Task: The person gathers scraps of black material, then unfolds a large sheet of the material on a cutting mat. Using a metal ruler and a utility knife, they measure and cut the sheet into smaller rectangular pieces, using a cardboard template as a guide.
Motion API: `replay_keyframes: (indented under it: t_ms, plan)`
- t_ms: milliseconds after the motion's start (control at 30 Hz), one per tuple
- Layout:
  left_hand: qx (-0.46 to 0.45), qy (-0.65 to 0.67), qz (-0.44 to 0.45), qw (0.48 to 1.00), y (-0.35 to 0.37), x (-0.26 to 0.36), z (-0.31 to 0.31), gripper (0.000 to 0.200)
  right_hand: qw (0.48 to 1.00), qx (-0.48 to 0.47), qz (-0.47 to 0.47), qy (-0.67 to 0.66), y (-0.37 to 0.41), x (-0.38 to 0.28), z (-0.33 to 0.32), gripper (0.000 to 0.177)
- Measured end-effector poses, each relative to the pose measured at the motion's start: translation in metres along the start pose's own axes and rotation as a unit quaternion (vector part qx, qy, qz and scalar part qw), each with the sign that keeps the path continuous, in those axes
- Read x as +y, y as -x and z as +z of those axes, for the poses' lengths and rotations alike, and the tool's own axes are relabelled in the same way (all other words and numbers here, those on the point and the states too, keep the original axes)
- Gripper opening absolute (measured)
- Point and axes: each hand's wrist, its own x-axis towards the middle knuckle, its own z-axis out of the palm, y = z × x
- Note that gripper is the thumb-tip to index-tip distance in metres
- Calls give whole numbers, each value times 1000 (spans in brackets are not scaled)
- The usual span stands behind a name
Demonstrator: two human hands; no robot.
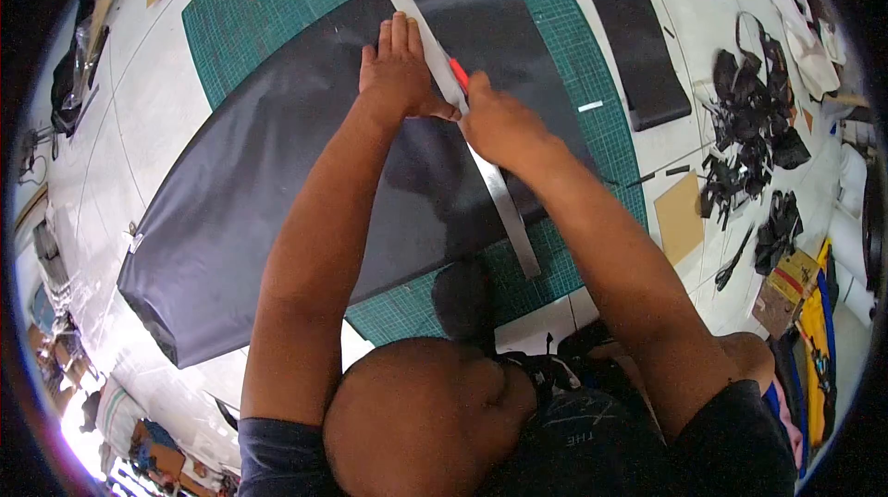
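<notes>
Steel ruler [504,206] lies diagonally across a dark sheet [250,192], its long axis running away from the person. Left hand [398,72] presses on the ruler, fingers flat and together. Right hand [499,127], just right of the ruler, has fingers closed around a red cutter [459,72] at the ruler's edge.

Left hand [400,72] pins ruler [444,81]; right hand [499,127] apparently grips red cutter [459,71].
</notes>
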Motion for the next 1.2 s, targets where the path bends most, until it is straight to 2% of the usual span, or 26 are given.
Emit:
replay_keyframes:
  t_ms: [67,167,267,367,467,567,667,700,767,800,833,967,1100,1167,1200]
  plan:
    - [-4,3,0,1000,4,0,-5,153,1000,-29,11,-3,22,16,12,36]
    - [-2,-4,-1,1000,5,2,-8,151,999,-20,30,-1,70,41,36,35]
    - [-4,-6,-1,1000,6,2,-6,151,996,-76,51,22,126,66,52,34]
    - [-4,-2,-2,1000,7,2,-3,152,982,-147,116,12,164,80,56,35]
    - [-9,-3,-3,1000,6,5,-8,152,975,-179,128,19,200,104,72,36]
    - [9,6,2,1000,5,2,-3,151,982,-153,104,22,223,111,59,32]
    - [11,6,3,1000,8,3,-7,152,991,-90,93,-40,231,109,34,30]
    - [91,30,29,995,14,2,-7,134,992,-28,95,-75,228,116,34,30]
    - [70,105,-31,992,2,0,-20,114,978,100,104,-147,218,137,41,30]
    - [60,144,-60,986,-4,2,-31,104,970,127,111,-174,213,149,48,29]
    - [155,128,-54,978,-11,1,-29,76,962,152,116,-197,205,163,58,28]
    - [307,91,39,946,-83,-15,-25,63,924,251,109,-265,180,180,79,28]
    - [177,15,7,984,-118,-4,-51,52,904,323,93,-264,151,172,72,30]
    - [120,-3,10,993,-121,-2,-59,46,894,369,53,-248,130,170,65,32]
    - [142,29,26,989,-127,-4,-58,42,892,372,44,-254,120,168,60,32]
